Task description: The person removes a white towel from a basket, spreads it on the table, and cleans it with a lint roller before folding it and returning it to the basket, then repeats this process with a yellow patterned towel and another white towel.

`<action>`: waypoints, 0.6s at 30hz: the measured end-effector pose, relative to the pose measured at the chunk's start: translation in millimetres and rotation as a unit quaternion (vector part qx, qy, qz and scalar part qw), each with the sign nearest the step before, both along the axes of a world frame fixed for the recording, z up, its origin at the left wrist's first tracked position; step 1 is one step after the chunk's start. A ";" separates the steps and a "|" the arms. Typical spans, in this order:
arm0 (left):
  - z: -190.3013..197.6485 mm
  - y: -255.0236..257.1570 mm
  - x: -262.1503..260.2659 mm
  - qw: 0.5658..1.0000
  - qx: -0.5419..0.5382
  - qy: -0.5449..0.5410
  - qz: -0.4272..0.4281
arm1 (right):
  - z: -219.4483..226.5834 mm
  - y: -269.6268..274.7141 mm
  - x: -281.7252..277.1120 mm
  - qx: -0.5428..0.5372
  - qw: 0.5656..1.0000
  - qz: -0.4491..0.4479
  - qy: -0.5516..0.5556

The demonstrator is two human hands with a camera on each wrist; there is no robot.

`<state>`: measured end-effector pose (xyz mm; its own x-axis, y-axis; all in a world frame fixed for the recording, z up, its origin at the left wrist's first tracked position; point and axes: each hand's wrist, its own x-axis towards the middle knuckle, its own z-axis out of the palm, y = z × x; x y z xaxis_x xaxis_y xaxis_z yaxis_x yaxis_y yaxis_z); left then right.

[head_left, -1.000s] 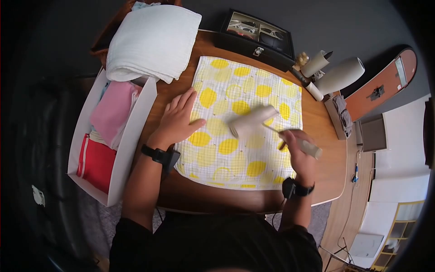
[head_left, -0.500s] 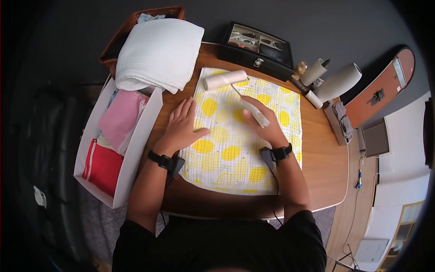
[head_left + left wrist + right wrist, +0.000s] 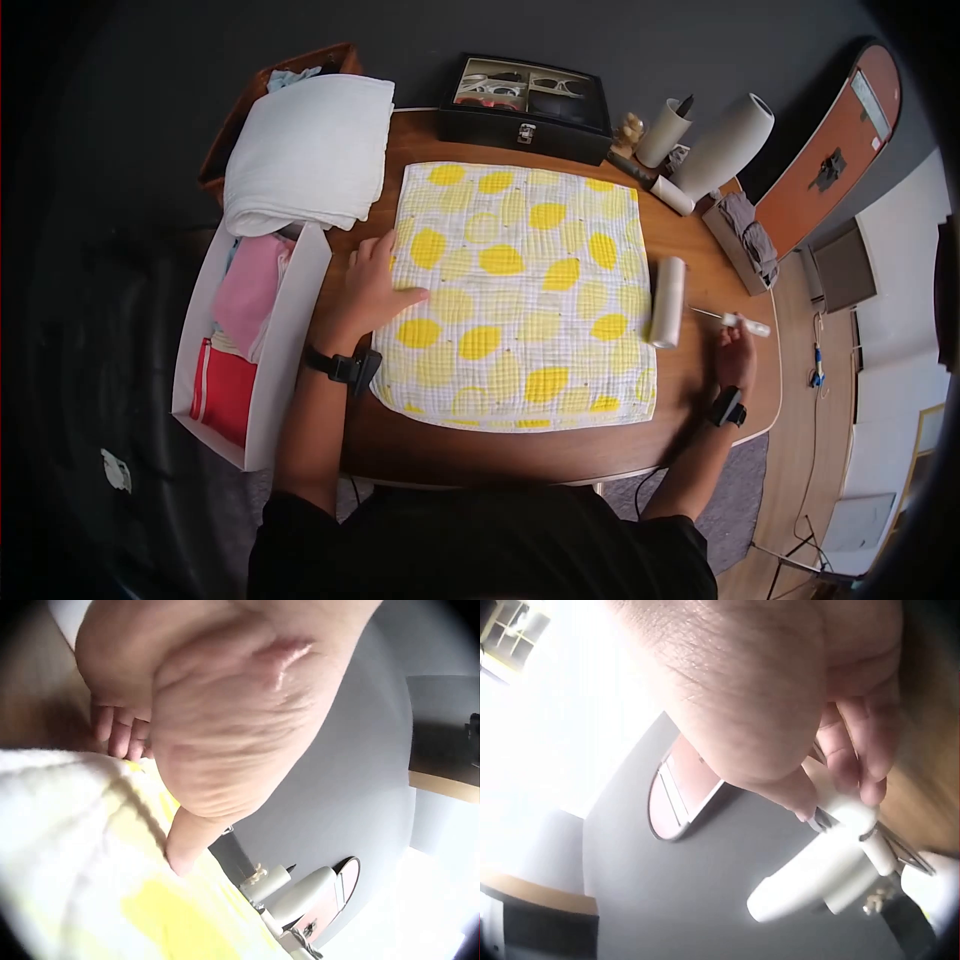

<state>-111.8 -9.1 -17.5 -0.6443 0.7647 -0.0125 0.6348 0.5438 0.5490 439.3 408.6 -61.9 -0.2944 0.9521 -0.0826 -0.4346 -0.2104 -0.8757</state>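
The right hand (image 3: 735, 360) has its fingers curled round the handle of the lint roller (image 3: 668, 302), just right of the yellow-patterned cloth (image 3: 520, 290) on the desk (image 3: 590, 462), while the left hand (image 3: 368, 295) rests, fingers relaxed, at the cloth's left edge.

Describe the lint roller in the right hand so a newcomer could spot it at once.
On the brown wooden table lies a lemon-print cloth. At the cloth's right edge is the white lint roller, its handle held in the right hand. Its thin metal rod sets it apart from the pale cylinders at the table's back right.
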 end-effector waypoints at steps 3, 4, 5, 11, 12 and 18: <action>2.8 7.9 -6.5 0.998 -0.027 -0.029 0.048 | -2.0 14.9 27.2 -0.042 0.997 -0.069 0.018; 5.5 10.7 -8.7 0.996 -0.036 -0.042 0.065 | -0.1 17.8 33.3 -0.042 0.997 -0.071 0.012; 11.3 13.2 -10.0 0.994 -0.045 -0.077 0.069 | -6.4 23.5 37.9 -0.039 0.996 -0.082 0.000; 19.1 16.3 -11.8 0.977 0.022 -0.204 0.060 | -9.7 23.4 33.1 0.001 0.974 -0.102 -0.203; 9.5 15.4 -19.7 0.972 0.038 -0.228 0.051 | -0.1 11.2 23.1 0.027 0.960 -0.108 -0.255; -7.5 12.0 -33.4 0.956 0.087 -0.276 0.051 | 85.4 -81.3 -94.2 0.170 0.911 -0.040 -0.374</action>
